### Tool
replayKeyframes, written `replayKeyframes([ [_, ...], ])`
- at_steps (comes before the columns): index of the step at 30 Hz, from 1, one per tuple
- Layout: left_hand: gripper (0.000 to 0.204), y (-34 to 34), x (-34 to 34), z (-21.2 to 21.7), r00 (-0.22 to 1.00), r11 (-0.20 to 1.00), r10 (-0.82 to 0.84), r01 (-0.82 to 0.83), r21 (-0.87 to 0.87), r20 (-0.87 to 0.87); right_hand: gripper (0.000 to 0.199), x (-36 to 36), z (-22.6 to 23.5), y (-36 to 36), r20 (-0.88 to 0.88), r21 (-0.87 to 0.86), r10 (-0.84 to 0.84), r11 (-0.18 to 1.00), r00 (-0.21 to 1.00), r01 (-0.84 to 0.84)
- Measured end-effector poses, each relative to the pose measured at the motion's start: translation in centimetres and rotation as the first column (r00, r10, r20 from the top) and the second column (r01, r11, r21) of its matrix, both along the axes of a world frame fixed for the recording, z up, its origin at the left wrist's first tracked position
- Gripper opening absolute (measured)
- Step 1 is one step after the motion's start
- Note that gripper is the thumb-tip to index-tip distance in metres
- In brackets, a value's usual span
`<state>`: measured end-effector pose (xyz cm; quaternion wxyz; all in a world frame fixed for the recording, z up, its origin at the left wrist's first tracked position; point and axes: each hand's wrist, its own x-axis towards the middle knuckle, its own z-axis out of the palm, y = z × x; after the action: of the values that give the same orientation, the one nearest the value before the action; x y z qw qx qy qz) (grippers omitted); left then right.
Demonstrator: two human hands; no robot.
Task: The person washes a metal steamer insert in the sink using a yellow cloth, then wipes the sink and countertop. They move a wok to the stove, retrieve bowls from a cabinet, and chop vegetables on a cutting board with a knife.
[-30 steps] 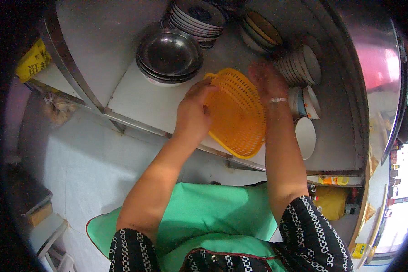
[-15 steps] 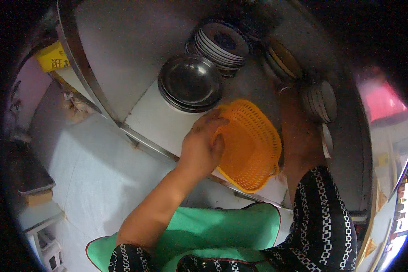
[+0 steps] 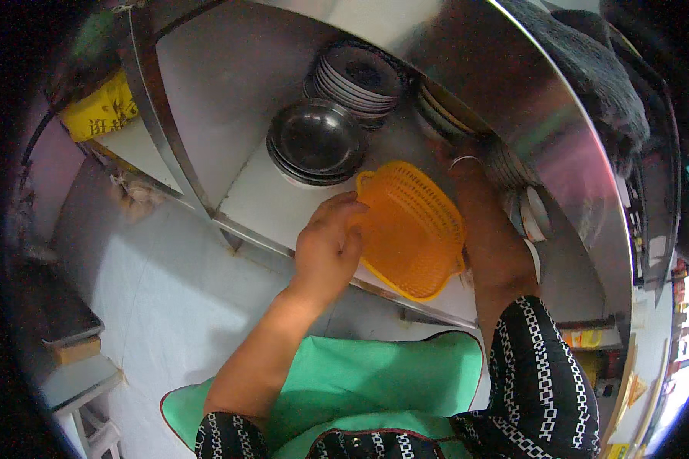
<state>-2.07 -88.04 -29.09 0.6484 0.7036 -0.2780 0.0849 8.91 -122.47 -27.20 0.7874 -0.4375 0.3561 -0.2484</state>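
Note:
My left hand (image 3: 329, 241) grips the left rim of a yellow-orange plastic basket (image 3: 417, 237) with holes in its sides. The basket is tilted at the front of a cabinet shelf, and nothing shows inside it. My right arm reaches past the basket's right side, deep into the cabinet. There my right hand (image 3: 448, 155) is in shadow beside tilted plates (image 3: 450, 113); its fingers are too dim to make out. Black bowls (image 3: 318, 138) are stacked left of the basket, and a pile of plates (image 3: 358, 76) rises behind them.
Stacked bowls (image 3: 534, 213) lie on their sides right of my right forearm. The cabinet's metal edge (image 3: 582, 138) curves over that arm. At the far left is a yellow package (image 3: 99, 107). A dark furry cloth (image 3: 589, 76) lies on top at the upper right.
My view has shifted, so the metal top and the cloth come into sight. My left hand still holds the basket. My right hand remains deep in the cabinet, near the tilted plates.

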Motion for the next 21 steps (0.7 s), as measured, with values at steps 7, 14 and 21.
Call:
replayKeyframes([
  [7,0.033,-0.8,0.8,0.2,1.0,1.0,0.021,-0.021,-0.003,0.0,0.037,-1.9,2.8,-1.0,0.06,0.052,0.085,0.995,0.995,-0.088],
  [14,0.037,-0.8,2.5,1.8,0.92,0.921,-0.237,0.11,-0.374,-0.312,0.037,-11.0,7.4,6.3,0.169,0.049,0.357,0.928,0.919,-0.37],
  [21,0.048,0.5,2.3,4.7,0.706,0.795,-0.443,0.026,-0.606,-0.552,0.033,-19.7,7.2,11.1,-0.055,0.039,0.528,0.849,0.847,-0.527],
])
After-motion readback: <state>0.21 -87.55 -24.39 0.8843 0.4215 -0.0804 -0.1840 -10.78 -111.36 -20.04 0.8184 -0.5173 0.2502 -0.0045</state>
